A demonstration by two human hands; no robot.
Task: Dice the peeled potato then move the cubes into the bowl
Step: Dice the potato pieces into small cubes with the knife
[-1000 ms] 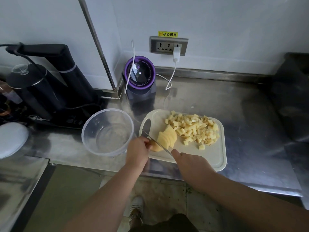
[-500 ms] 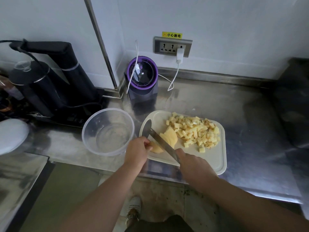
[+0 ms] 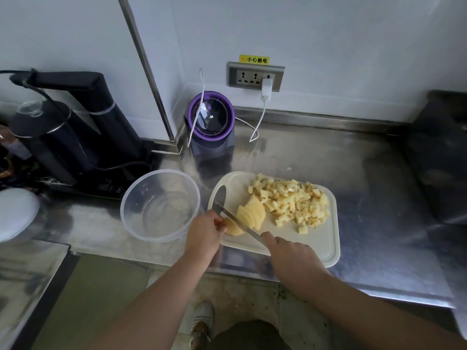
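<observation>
We read one text only: a yellow warning label [image 3: 254, 59] on the wall, directly above the wall socket [image 3: 256, 76], printed with "小心触电" beside a small warning symbol.

Clear glossy plastic bowl [image 3: 160, 205], matt white plastic board [image 3: 321, 242], shiny steel counter [image 3: 366, 178]

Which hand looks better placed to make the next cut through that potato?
The right hand: it grips the knife, whose blade lies across the potato. The left hand only holds the potato's end steady.
</observation>
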